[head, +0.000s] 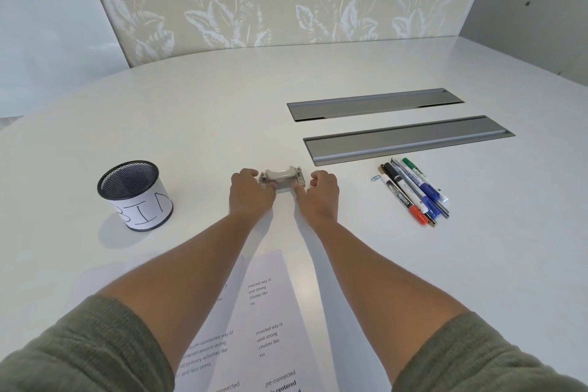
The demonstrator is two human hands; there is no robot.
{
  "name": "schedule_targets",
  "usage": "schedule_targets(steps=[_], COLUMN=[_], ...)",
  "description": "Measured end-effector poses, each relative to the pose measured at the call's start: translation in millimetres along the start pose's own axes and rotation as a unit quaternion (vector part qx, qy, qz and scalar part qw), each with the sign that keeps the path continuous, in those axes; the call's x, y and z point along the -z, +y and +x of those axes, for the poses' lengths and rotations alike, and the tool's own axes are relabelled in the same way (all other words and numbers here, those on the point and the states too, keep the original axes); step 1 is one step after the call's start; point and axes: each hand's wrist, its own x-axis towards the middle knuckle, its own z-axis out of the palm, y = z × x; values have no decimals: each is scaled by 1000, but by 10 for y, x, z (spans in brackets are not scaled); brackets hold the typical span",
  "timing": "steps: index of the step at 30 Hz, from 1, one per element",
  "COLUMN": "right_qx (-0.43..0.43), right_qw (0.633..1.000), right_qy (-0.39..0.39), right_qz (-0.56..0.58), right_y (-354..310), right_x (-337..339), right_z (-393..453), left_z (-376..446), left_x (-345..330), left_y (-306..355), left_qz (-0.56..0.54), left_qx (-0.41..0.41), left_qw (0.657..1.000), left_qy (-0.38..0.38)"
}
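Note:
A small beige and metal hole punch sits on the white table, straight ahead of me. My left hand grips its left end with curled fingers and the thumb near its base. My right hand grips its right end the same way. The punch's base is partly hidden between my thumbs. Printed paper sheets lie near me under my forearms.
A black mesh cup with a paper label reading BIN stands at the left. Several markers and a paper clip lie at the right. Two grey recessed cable trays sit further back right. A leaf-patterned wall rises behind the table.

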Motion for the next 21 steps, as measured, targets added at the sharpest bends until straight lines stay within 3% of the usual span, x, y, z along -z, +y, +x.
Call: schedule_targets(steps=[21], right_qx=[1], right_qw=[963], right_qy=[-155], right_qz=[-223], right_y=[-213], right_x=[450], right_z=[-964], left_z=[-891], left_x=[645], left_y=[-152], left_qz=[45], left_qx=[-26], left_qw=[999], left_qy=[-6])
